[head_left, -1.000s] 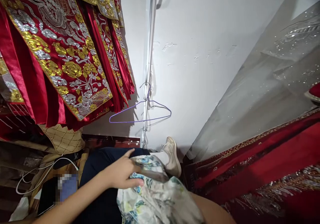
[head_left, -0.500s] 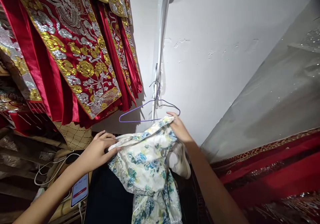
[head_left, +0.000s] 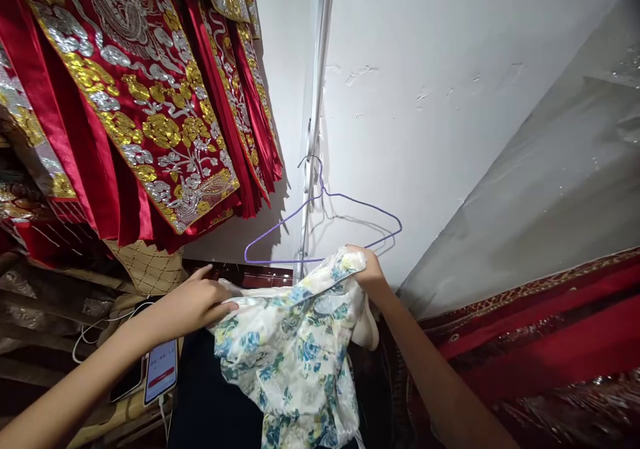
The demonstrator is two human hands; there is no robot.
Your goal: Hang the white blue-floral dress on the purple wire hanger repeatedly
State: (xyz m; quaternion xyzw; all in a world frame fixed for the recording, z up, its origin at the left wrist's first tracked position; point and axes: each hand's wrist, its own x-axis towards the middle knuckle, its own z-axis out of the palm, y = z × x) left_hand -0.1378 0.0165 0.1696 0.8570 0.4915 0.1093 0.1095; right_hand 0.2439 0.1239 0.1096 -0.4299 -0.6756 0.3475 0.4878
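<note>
Floral garment (head_left: 295,355) held by its upper edge between two hands, below a purple hanger (head_left: 324,191).

The left hand (head_left: 203,302) pinches one end, thumb in front; the right hand (head_left: 369,269) closes on the other — fingertips partly hidden, near the hanger's lower bar. A phone (head_left: 161,370) at lower left displays a row of digits — too blurred to read surely.

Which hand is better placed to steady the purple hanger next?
Probably the right hand: it overlaps the purple hanger in view; the left hand sits lower, apart from it. Both hold the floral garment.
</note>
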